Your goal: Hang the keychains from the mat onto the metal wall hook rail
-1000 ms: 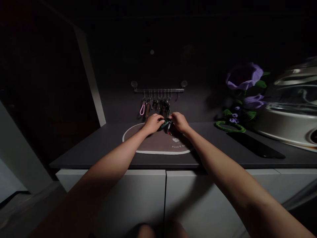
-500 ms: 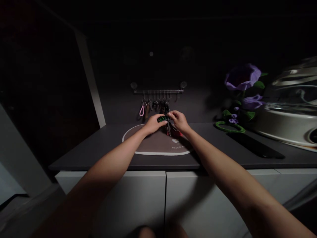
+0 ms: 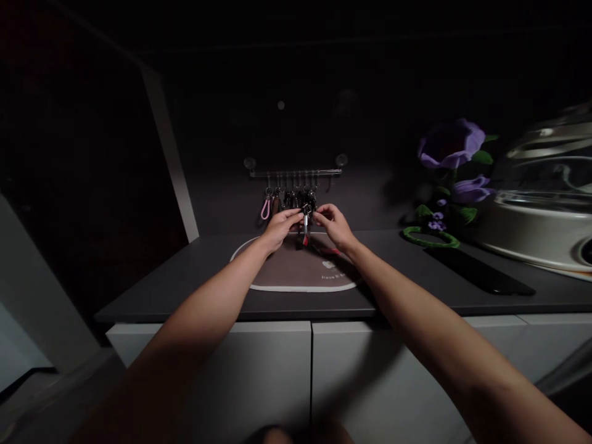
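Between my hands hangs a bunch of keys (image 3: 305, 223), with a silvery piece and a red tip at its lower end. My left hand (image 3: 278, 230) pinches the bunch near its top between thumb and fingers. My right hand (image 3: 337, 228) is closed in a pinch at the right side of the bunch; what its fingertips hold is too dark and small to make out. Just behind, a clear rail (image 3: 296, 173) on the dark wall carries several key rings on hooks, including a pink strap (image 3: 265, 208). A red item (image 3: 329, 251) lies low near my right hand.
A brown mat (image 3: 282, 271) with a white edge lies on the dark counter (image 3: 185, 277). Purple crafted flowers (image 3: 472, 190), a green ring (image 3: 430, 243), a black flat slab (image 3: 478, 271) and a pale appliance (image 3: 531, 228) with a clear cover stand or lie at the right.
The dark fob with green-outlined buttons no longer shows in my left hand. The hanging keys have swung left and turned, showing the red tip. My right hand has hardly moved.
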`<state>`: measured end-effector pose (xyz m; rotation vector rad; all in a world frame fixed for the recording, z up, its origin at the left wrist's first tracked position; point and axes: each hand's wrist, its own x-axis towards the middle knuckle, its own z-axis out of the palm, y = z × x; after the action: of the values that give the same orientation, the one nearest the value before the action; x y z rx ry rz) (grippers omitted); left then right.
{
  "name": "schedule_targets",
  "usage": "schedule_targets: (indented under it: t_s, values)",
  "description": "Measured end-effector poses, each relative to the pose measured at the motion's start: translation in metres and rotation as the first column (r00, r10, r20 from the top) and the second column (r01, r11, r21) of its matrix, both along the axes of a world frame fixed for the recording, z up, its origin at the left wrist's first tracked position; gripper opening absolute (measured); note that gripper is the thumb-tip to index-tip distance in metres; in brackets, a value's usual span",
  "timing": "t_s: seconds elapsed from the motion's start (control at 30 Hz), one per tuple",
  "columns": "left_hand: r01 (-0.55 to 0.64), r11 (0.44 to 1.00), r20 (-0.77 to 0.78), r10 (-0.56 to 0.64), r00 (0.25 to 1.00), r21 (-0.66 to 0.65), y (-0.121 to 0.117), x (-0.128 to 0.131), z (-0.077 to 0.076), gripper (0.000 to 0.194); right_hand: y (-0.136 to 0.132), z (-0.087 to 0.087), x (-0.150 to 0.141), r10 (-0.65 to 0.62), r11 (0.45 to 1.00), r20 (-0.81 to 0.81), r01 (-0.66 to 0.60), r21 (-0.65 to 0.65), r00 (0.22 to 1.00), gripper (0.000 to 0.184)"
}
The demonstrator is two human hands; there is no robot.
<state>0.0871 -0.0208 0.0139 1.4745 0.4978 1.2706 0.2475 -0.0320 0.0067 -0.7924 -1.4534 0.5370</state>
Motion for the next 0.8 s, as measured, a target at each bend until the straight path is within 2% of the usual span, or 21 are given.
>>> schedule_targets:
  t_s: [0.1, 0.2, 0.3, 0.43, 0.57, 0.7, 0.8]
  values:
    - [0.011, 0.999, 0.048, -0.009, 0.999, -0.039, 0.0007, -0.0012, 0.0005, 0.025, -0.0015, -0.0018, -0.0013, -0.028, 0.999, 0.126, 0.023, 0.043, 0.992, 0.018]
    - [0.014, 0.999, 0.057, -0.011, 0.998, -0.051, 0.0005, -0.0014, -0.0007, 0.024, -0.0019, -0.0041, -0.0023, -0.112, 0.991, 0.265, 0.088, 0.101, 0.958, 0.018]
    - [0.025, 0.999, 0.041, -0.023, 0.999, -0.039, 0.0004, -0.0010, -0.0019, 0.025, -0.0012, -0.0052, -0.0018, -0.188, 0.974, 0.325, 0.134, 0.181, 0.927, 0.017]
    - [-0.030, 0.999, 0.021, 0.031, 0.999, -0.042, 0.0023, -0.0017, -0.0020, 0.030, 0.0016, -0.0041, 0.0014, -0.214, 0.963, 0.287, 0.153, 0.221, 0.934, 0.019]
    - [-0.102, 0.995, -0.033, 0.102, 0.994, 0.022, 0.0068, -0.0037, -0.0033, 0.044, 0.0054, -0.0026, 0.0045, -0.226, 0.966, 0.207, 0.192, 0.174, 0.952, 0.021]
    - [-0.104, 0.984, -0.094, 0.118, 0.988, 0.144, 0.0088, -0.0043, -0.0053, 0.051, 0.0065, -0.0022, 0.0052, -0.155, 0.984, 0.114, 0.144, 0.101, 0.981, 0.022]
    - [-0.100, 0.983, -0.114, 0.118, 0.986, 0.152, 0.0072, -0.0039, -0.0051, 0.048, 0.0051, -0.0014, 0.0050, -0.091, 0.994, 0.063, 0.087, 0.065, 0.994, 0.022]
